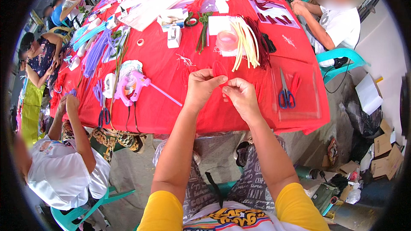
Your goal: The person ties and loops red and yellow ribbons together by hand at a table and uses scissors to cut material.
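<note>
Over the near part of a red-covered table, my left hand (pixel 204 87) pinches a red looped pipe cleaner (pixel 219 70). Close beside it on the right, my right hand (pixel 240 97) has its fingers closed at the lower end of the same red piece; the exact hold is partly hidden by the fingers. Red stems lie on the red cloth around both hands and blend into it. Beyond my hands are cream pipe cleaners (pixel 245 43), dark red ones (pixel 261 48) and a roll of clear tape (pixel 227 40).
Scissors (pixel 285 94) lie on a clear plastic sheet (pixel 308 102) at right. Left are a pink glue gun (pixel 135 86), more scissors (pixel 104 115) and purple stems (pixel 96 54). A white tape dispenser (pixel 174 37) stands mid-table. Co-workers sit on both sides.
</note>
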`<state>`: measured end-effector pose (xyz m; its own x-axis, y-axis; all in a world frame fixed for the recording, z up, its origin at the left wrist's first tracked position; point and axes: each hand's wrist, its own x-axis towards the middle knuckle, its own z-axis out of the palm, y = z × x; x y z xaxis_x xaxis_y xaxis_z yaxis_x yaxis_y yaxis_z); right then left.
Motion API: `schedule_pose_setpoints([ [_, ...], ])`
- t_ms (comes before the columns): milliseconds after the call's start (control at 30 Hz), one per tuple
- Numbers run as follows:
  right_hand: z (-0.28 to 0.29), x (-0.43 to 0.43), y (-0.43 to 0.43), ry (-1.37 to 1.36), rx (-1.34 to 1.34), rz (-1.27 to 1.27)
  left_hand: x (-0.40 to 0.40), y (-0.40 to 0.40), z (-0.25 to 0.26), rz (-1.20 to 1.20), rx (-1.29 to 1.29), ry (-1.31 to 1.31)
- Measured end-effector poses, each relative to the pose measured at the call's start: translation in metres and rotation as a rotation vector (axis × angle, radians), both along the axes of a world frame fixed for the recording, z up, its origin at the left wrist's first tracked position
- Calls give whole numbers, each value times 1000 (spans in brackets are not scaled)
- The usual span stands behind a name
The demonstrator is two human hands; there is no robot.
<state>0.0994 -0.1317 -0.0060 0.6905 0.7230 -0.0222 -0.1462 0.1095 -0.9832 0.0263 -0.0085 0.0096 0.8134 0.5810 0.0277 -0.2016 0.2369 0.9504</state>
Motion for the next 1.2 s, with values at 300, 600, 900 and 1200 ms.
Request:
schedule_pose_setpoints([
  [300,-3,2,-4,430,200,141,-5,5,-1,-129,-291,-75],
  [600,-3,1,-5,-125,-68,-52,8,1,-19,-60,-12,-142],
  [900,5,-3,-5,-41,-50,-40,6,5,-14,-4,122,-8],
  [1200,-3,-4,0,72,1,-89,7,11,-27,-34,277,94],
])
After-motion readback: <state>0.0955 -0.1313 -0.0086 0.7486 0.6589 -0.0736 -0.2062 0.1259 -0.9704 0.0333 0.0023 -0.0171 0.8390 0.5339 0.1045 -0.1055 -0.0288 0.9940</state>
